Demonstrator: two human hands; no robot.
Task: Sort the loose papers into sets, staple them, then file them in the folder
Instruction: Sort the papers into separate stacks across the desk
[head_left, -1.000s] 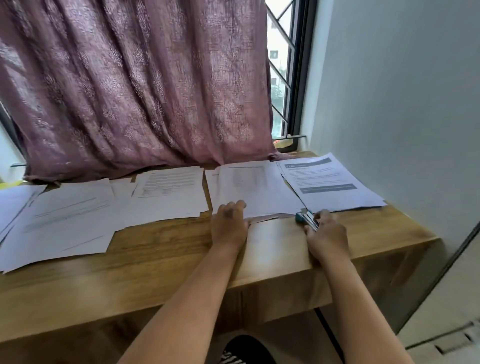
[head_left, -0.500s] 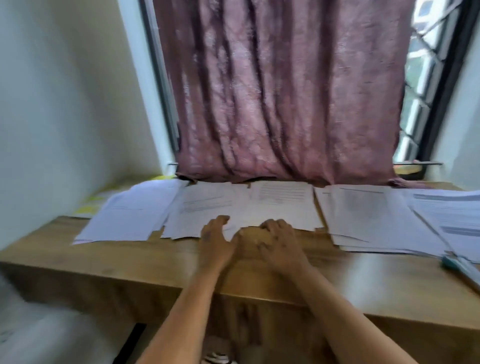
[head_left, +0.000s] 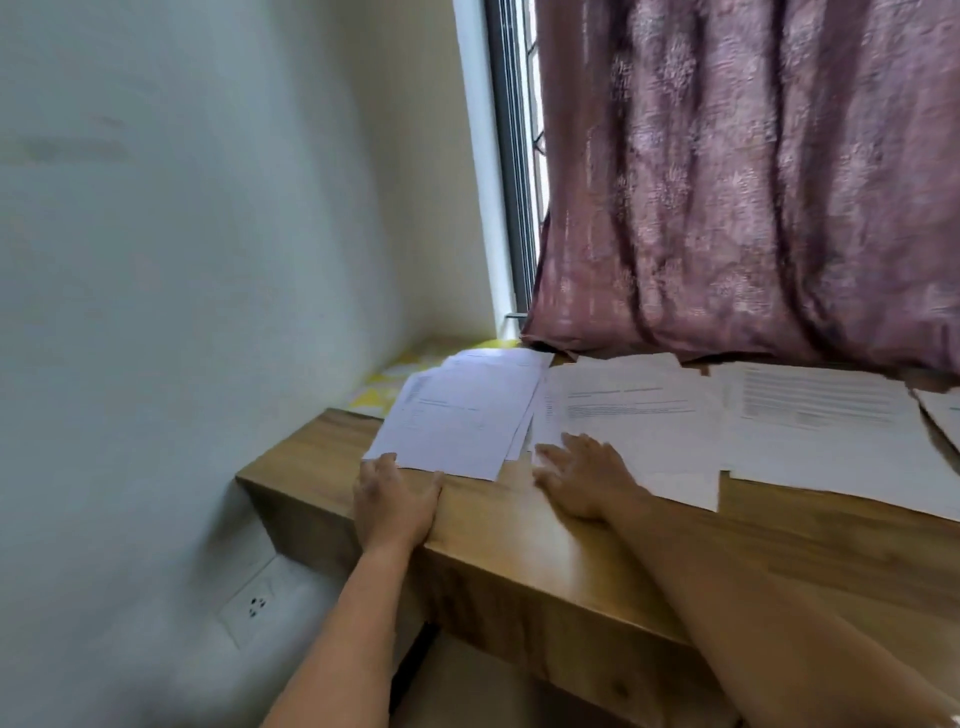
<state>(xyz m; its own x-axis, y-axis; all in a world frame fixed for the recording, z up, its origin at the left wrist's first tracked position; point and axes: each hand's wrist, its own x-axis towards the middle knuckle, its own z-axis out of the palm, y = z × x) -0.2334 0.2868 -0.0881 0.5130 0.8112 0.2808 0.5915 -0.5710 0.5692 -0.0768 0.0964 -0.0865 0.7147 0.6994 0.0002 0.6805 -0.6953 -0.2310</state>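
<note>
1. Both hands had shifted leftward along the desk (head_left: 519, 540) since half a second earlier, when they lay close together at one stack; the stapler seen then at the right edge was out of frame.
2. Nearest, at lower centre, the left hand (head_left: 396, 506) rested at the desk's front left corner, its fingers touching the near edge of the leftmost paper stack (head_left: 460, 415); whether the fingertips were curled under the sheets could not be told.
3. Just right of it, the right hand (head_left: 584, 475) lay flat, fingers spread and straight, on the near left corner of the second paper stack (head_left: 631, 421), holding nothing.
4. Farther right, a third paper stack (head_left: 821, 421) overlapped the second, and a corner of another sheet (head_left: 943, 415) showed at the right edge.
5. Behind the leftmost stack, at centre left, something yellow-patterned (head_left: 382, 387) lay partly under the papers against the wall (head_left: 182, 260).
6. At lower left, a wall socket (head_left: 254, 605) sat below desk level.
7. Farthest back, a mauve curtain (head_left: 753, 182) hung down to the desk's far edge, with the window frame (head_left: 511, 156) at its left.
</note>
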